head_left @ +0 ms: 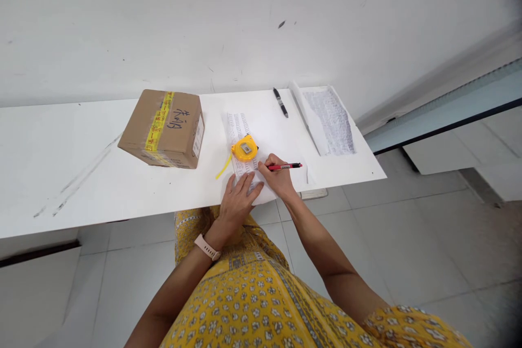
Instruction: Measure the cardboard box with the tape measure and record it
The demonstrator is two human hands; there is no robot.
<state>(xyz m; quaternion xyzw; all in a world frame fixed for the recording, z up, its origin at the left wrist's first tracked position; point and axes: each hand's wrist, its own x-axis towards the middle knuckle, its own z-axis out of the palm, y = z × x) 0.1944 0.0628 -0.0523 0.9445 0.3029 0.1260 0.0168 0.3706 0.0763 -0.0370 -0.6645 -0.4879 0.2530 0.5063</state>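
My left hand (238,197) lies flat with fingers spread on a printed sheet of paper (240,128) near the front edge of the white table (81,174). My right hand (277,176) is closed round a red pen (285,166), its tip on the same sheet. A yellow tape measure (244,148) sits on the paper just beyond my fingers, with a short length of yellow tape pulled out toward the left.
A taped cardboard box (165,128) with handwriting stands left of the paper. A black pen (280,102) and a second printed sheet (330,119) lie at the back right. The table meets a white wall; tiled floor shows to the right.
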